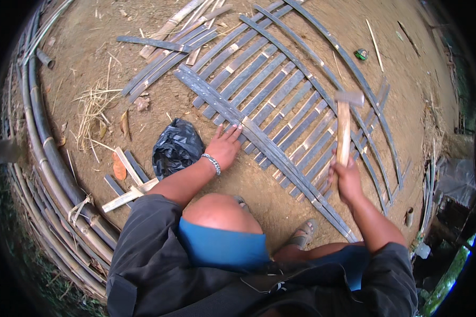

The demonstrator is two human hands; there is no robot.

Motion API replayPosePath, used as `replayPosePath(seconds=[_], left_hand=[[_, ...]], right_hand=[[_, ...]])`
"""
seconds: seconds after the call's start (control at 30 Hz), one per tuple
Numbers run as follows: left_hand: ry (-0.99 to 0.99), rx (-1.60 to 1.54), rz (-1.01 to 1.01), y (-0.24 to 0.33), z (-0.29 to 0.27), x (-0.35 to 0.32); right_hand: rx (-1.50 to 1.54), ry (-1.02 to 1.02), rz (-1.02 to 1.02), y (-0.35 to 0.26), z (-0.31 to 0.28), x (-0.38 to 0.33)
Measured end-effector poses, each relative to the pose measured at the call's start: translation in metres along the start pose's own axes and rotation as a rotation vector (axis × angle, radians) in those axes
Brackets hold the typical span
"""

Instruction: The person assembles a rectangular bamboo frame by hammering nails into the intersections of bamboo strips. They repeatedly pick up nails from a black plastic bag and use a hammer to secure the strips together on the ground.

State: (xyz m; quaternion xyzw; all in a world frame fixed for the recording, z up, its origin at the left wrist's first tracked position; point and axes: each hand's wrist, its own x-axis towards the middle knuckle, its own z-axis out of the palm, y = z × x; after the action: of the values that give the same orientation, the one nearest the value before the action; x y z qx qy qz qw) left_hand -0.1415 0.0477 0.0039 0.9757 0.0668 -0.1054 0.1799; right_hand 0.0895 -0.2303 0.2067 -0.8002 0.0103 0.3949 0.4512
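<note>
My right hand is closed round the wooden handle of a hammer, its metal head raised above the slats. My left hand, with a chain bracelet at the wrist, lies with fingers stretched out against a long dark bamboo strip. Its fingertips rest near a pale spot on that strip; whether a nail is there is too small to tell. The long strip crosses the near ends of a row of split bamboo slats, laid side by side on the ground. A curved bamboo strip crosses their far part.
A black plastic bag sits left of my left hand, beside short bamboo offcuts. Loose bamboo strips lie at the far left. Thick bamboo poles line the left edge. A small green and black object lies at the far right.
</note>
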Motion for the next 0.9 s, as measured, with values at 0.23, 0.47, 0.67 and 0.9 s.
replayPosePath(seconds=[0.23, 0.47, 0.67, 0.9], left_hand=[[-0.224, 0.121, 0.034, -0.005, -0.023, 0.001], [-0.388, 0.148, 0.136, -0.019, -0.038, 0.012], [-0.511, 0.139, 0.144, -0.030, -0.060, 0.030], [-0.503, 0.063, 0.029, -0.020, -0.046, 0.018]], right_hand=[[-0.015, -0.021, -0.073, -0.106, 0.000, 0.021], [-0.202, -0.016, -0.035, -0.165, -0.044, -0.021], [-0.240, -0.145, -0.091, -0.178, -0.046, 0.033], [-0.236, -0.393, -0.135, -0.218, 0.009, 0.135]])
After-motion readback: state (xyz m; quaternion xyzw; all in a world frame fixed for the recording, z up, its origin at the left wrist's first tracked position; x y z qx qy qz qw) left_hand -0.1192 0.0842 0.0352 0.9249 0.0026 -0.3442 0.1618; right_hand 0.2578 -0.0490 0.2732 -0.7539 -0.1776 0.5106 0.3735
